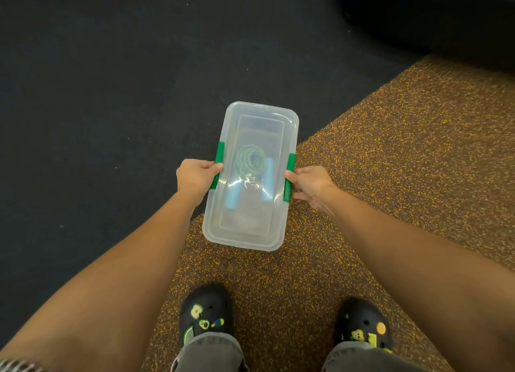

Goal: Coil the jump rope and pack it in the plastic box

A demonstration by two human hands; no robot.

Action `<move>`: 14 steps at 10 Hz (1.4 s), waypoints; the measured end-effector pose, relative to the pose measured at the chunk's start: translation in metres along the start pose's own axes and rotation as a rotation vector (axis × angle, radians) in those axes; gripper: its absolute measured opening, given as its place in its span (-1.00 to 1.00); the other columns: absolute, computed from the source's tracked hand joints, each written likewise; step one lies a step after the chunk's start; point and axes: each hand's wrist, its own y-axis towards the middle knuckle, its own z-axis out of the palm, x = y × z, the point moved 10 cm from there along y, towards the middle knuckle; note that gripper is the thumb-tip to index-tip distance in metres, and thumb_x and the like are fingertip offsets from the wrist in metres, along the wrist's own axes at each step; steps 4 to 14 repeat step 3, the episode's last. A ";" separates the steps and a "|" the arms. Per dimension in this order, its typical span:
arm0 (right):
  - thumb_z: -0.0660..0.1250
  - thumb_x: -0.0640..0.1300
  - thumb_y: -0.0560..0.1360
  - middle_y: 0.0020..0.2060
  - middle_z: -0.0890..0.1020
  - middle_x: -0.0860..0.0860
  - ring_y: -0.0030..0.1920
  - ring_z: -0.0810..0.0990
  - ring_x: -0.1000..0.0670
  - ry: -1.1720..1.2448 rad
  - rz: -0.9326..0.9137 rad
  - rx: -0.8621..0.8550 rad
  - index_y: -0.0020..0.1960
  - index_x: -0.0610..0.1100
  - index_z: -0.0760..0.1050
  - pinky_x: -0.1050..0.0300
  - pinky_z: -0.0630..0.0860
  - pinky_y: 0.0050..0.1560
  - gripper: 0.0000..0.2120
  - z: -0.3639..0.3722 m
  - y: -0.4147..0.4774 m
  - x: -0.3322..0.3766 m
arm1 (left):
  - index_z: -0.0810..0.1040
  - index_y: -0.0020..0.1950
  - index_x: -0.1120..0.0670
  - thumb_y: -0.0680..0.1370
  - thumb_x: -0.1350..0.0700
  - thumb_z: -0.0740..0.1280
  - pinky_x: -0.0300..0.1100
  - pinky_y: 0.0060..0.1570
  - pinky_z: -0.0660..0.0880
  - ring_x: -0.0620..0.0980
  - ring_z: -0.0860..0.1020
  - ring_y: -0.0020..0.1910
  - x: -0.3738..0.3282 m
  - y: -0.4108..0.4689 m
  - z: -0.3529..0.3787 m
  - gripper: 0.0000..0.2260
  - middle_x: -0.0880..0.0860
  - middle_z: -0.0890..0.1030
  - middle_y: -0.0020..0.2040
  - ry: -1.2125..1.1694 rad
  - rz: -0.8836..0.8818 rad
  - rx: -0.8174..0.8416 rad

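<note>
A clear plastic box (245, 232) with its lid on is held above the floor in the middle of the head view. Through the lid I see the jump rope (250, 160) coiled in a green spiral, with its two light blue handles lying beside it. My left hand (195, 176) grips the green latch (218, 165) on the box's left side. The green latch (289, 176) on the right side is gripped by my right hand (310, 186).
The floor under the box is part black mat (111, 93), part brown speckled mat (390, 162). My two feet in black clogs (206, 313) stand on the brown mat below the box. A dark object (446, 15) sits at the top right.
</note>
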 end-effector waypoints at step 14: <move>0.28 -0.22 0.52 0.16 0.58 -0.16 0.03 0.61 -0.07 -0.077 -0.013 0.014 0.27 -0.28 0.41 0.02 0.60 0.04 -0.66 0.001 -0.001 0.001 | 0.63 -0.06 0.15 0.54 0.07 0.29 -0.08 -0.05 0.51 0.05 0.53 -0.11 -0.013 -0.010 0.003 -0.81 0.03 0.56 -0.21 0.185 0.070 0.062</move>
